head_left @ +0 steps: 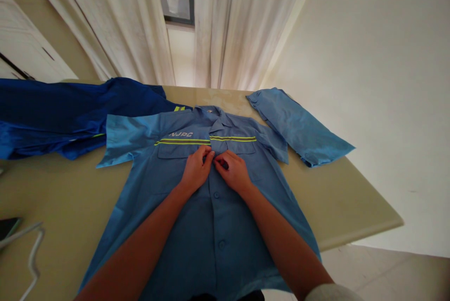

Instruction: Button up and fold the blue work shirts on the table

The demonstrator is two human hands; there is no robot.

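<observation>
A blue short-sleeved work shirt (183, 226) lies front side up, its collar at the far end. Yellow-green stripes and the letters NJPC cross its chest. At the front opening, just below the stripes, my left hand (198, 165) pinches the shirt's edge. My right hand (232, 167) is close beside it, thumb and fingers pinched on the same placket. The bit of cloth or button between the fingertips is hidden. Lower down the placket, a button (216, 195) and another button (221, 244) show.
Dark blue garments (70, 109) lie at the left on the table (52, 198). A folded light blue garment (298, 125) rests at the far right. A white cable (33, 254) and a dark device (9, 228) are at the left edge. Curtains (239, 24) hang behind; a wall (379, 80) stands right.
</observation>
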